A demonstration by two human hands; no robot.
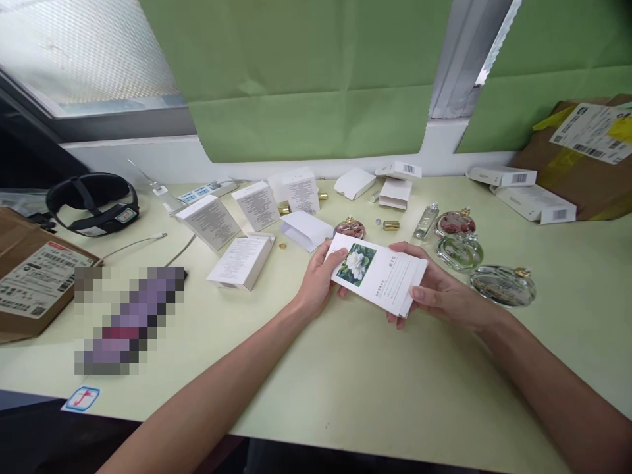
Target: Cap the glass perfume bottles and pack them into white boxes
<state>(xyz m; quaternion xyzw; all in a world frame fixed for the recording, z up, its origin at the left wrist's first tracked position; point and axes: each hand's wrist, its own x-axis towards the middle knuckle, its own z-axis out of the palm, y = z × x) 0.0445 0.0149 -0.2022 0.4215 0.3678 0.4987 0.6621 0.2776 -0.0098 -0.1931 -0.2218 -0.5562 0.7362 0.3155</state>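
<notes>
A flat white box (390, 289) with a printed white flower on green leaves is held tilted above the table. My left hand (320, 273) grips its left end, thumb on top. My right hand (439, 289) closes round the right end, its fingers passing underneath. Just behind the box, partly covered by it, lies a round glass bottle (350, 227) with reddish contents. More glass bottles lie right of my right hand: a reddish one (455, 222), a greenish one (459, 251) and a clear one (503, 286). A slim clear bottle (425, 222) is beside them.
Several white boxes (241, 260) stand and lie behind and left of my hands, with gold caps (392, 225) among them. A pixelated purple object (133, 319), a black headband (93, 204) and a cardboard box (39, 283) are at left. Another cardboard box (582, 178) stands at back right.
</notes>
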